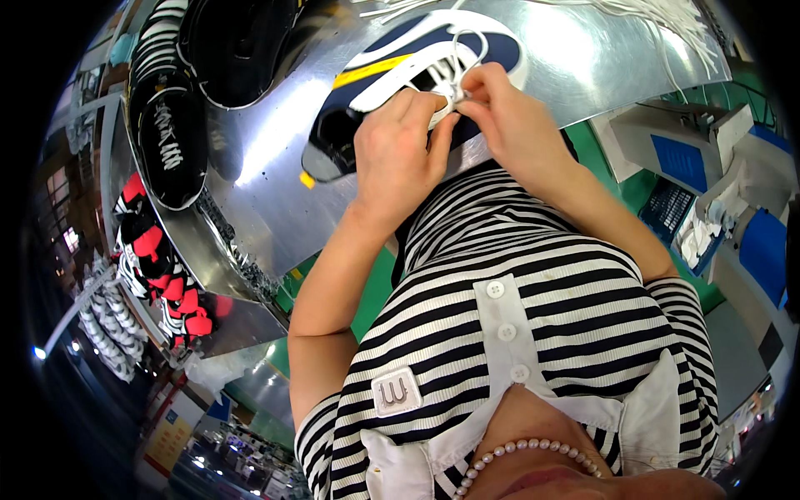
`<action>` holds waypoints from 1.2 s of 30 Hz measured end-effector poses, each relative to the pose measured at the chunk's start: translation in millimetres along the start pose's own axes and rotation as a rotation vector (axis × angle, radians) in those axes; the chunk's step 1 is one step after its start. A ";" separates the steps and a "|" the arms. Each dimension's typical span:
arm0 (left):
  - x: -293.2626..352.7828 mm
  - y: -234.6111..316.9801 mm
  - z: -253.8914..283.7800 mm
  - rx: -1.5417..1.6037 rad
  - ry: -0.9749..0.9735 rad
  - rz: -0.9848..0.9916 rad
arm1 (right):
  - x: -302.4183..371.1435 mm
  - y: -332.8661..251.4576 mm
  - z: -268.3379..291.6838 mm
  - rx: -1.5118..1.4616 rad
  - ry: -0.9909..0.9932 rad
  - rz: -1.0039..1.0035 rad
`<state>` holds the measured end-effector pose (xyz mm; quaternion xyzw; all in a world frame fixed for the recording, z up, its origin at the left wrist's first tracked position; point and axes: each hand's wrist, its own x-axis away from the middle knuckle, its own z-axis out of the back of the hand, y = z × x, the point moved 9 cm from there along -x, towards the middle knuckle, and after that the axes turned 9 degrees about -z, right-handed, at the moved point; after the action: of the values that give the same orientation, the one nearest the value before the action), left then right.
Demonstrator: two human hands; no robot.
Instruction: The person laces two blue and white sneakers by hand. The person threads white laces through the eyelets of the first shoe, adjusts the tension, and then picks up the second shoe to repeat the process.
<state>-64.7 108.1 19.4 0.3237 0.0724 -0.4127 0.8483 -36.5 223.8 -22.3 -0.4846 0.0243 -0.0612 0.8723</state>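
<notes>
A navy, white and yellow sneaker (pixel 379 71) lies on the metal worktable, its toe to the right and its dark heel opening to the left. White shoelace (pixel 472 37) runs through its eyelets, and one loop stands up above the tongue. Over the lacing, my left hand (pixel 398 142) pinches the lace between thumb and forefinger. Close beside it, my right hand (pixel 506 112) pinches the lace too, from the toe side. The fingertips of both hands nearly meet, and they cover part of the lacing.
The metal table (pixel 275 196) curves around the work. At its left stand black shoes (pixel 171 150) with white laces. A bundle of loose white laces (pixel 658 21) lies at the far right. Red, black and white shoes (pixel 158 258) are racked beyond the left edge; cartons (pixel 667 137) stand at right.
</notes>
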 end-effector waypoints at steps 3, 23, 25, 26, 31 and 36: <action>2.5 0.2 14.1 -0.153 0.019 -0.031 | 17.6 -13.5 37.2 0.115 -0.078 -0.033; 14.7 2.7 13.7 -0.077 0.046 -0.152 | -76.7 -26.3 -9.7 -0.166 -0.425 0.051; 8.1 5.6 11.5 -0.064 0.018 -0.163 | -91.8 -69.0 55.8 -0.549 -0.282 0.213; 8.9 5.7 11.5 -0.065 0.000 -0.150 | -90.4 -113.7 107.6 -0.840 -0.257 0.346; 12.6 -0.7 14.3 -0.011 -0.022 -0.111 | -84.8 -71.1 68.9 -0.781 -0.306 0.180; 16.9 -40.3 13.3 0.269 -0.119 0.414 | -56.5 -3.7 5.6 -0.589 -0.330 -0.122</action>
<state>-85.8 70.8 3.4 0.4167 -0.1011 -0.2546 0.8668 -92.2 234.0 -17.1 -0.7194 -0.1298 -0.0243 0.6819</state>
